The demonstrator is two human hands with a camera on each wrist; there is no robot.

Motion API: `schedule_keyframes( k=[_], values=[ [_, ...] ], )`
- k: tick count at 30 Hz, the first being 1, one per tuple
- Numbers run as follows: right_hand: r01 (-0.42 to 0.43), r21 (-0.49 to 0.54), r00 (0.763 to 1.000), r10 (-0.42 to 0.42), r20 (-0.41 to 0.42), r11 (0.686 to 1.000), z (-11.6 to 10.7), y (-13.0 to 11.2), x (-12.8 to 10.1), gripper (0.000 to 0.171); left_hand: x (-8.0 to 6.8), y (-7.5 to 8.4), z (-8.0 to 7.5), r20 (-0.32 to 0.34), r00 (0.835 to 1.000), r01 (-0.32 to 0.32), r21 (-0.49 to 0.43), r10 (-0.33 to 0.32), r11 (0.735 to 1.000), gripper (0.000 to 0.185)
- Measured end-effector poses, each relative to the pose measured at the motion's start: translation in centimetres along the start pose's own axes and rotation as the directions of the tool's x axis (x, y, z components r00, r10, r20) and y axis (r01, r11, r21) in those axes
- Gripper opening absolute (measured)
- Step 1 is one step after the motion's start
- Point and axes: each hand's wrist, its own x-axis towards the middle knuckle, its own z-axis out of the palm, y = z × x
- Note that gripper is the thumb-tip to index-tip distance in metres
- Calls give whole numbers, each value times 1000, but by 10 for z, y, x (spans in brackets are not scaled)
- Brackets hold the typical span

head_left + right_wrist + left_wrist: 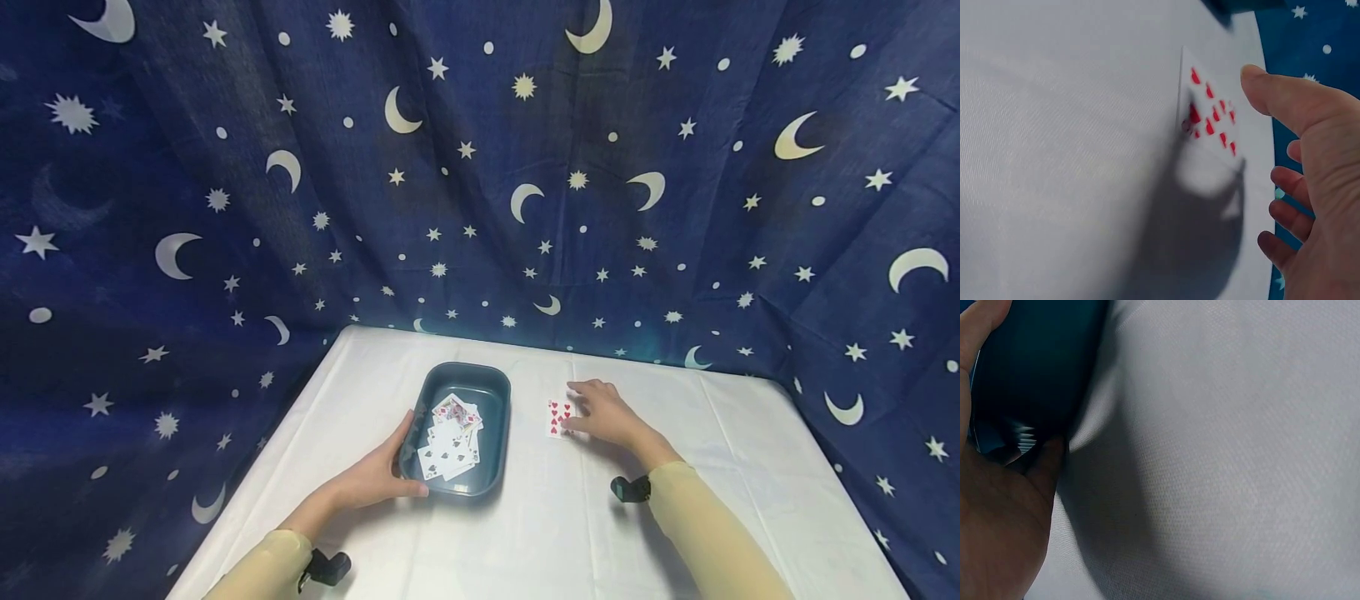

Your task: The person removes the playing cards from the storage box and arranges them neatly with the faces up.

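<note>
A dark teal tray stands on the white-covered table, with several loosely piled playing cards in it. My left hand grips the tray's near left corner, thumb along the near side and fingers on the left wall. In the left wrist view, that hand lies close against the teal wall. To the right of the tray, a single hearts card lies face up. Over its right side is my right hand, fingers spread. The right wrist view shows the thumb apart from the card.
White cloth covers the table. Behind it and on both sides hangs a dark blue curtain with moons and stars. A small black device sits at the left wrist, another black device at the right.
</note>
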Motion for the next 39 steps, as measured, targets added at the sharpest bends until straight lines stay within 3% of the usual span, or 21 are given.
schedule_keyframes(
  k=[9, 18, 25, 39],
  values=[
    [101, 74, 994, -98, -46, 992, -9, -35, -1, 78, 0, 0, 0, -5, 1000, -3, 6, 3, 1000, 130],
    [193, 81, 980, -187, -66, 978, -8, -77, 4, 71, -1, 0, 1, -5, 1000, 5, -4, -5, 1000, 130],
    [311, 27, 949, -309, -60, 950, 0, -107, 10, 72, 0, 1, 0, -9, 1000, 2, -9, -3, 1000, 131],
    [420, -61, 907, -420, 15, 905, 15, -148, 17, 69, 0, 0, 0, -3, 1000, 0, -16, 0, 1000, 130]
  ],
)
